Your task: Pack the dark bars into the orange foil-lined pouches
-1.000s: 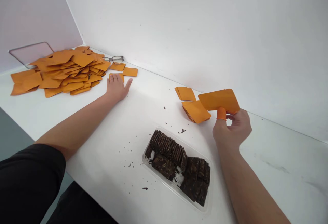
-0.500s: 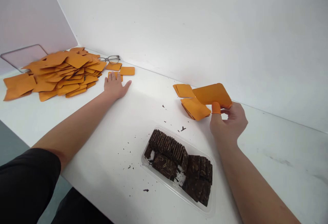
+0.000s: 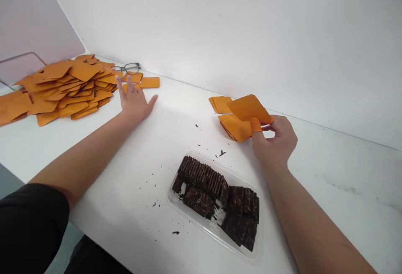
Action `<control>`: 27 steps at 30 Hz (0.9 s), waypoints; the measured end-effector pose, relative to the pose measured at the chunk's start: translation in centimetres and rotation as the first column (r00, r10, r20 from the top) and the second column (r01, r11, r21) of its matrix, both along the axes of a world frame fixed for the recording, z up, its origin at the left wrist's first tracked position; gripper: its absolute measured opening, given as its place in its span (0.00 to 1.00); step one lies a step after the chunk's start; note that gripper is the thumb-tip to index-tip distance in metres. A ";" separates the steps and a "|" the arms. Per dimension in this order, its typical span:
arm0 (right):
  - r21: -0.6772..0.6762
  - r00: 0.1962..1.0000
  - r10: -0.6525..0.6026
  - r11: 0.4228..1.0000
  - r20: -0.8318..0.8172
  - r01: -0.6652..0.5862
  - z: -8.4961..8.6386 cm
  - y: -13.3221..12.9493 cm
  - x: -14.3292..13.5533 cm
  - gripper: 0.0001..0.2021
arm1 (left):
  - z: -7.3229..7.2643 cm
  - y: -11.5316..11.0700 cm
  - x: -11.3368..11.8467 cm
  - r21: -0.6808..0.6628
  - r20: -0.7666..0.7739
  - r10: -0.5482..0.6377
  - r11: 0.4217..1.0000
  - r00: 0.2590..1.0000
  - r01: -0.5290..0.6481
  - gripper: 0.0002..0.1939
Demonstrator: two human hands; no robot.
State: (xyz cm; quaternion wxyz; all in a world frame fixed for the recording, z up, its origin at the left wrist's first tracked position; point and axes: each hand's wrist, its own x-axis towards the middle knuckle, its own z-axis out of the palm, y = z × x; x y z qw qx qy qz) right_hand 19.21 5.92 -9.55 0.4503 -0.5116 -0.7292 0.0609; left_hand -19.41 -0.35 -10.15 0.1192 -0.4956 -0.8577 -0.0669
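My right hand pinches an orange paper packet between its thumb and fingers. An orange finger cot covers the thumb, and another orange edge shows at a finger behind. Beneath the packet lies a small stack of orange packets, with a few more packets just behind it. My left hand, empty with fingers spread, is over a small orange packet group at the left. Nearer to me is a clear plastic tray of thin dark-brown slabs, some on edge, some flat.
A large heap of orange packets covers the table's far left. Glasses lie beside it, near the white wall. A thin metal frame stands behind the heap. Dark crumbs are scattered around the tray.
The fingers of my left hand have spread and lifted. The packet in my right hand has tilted and come closer over the stack. The whole view has shifted slightly.
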 end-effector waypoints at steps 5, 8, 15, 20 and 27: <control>0.034 0.999 0.053 0.998 0.000 -0.053 0.4 -0.4 -0.4 0.12 | 0.5 0.4 0.0 -0.070 -0.035 0.019 0.997 0.999 -0.021 0.52; 0.057 0.996 0.087 0.995 0.005 -0.087 0.6 -0.7 -0.8 0.11 | 1.0 0.3 0.2 -0.079 -0.013 0.012 0.997 1.000 -0.013 0.53; 0.063 0.992 0.123 0.990 -0.003 -0.122 0.4 -0.7 -0.8 0.12 | 2.1 -0.1 1.1 -0.126 0.099 0.103 0.988 0.990 -0.090 0.53; 0.092 0.990 0.144 0.985 0.001 -0.144 0.2 -0.4 -0.7 0.13 | 2.1 0.0 1.5 -0.172 0.154 0.148 0.978 0.977 -0.121 0.51; 0.125 0.986 0.164 0.979 -0.009 -0.161 0.0 -0.2 -0.5 0.15 | 1.5 -0.2 1.4 -0.177 0.197 0.158 0.976 0.968 -0.123 0.48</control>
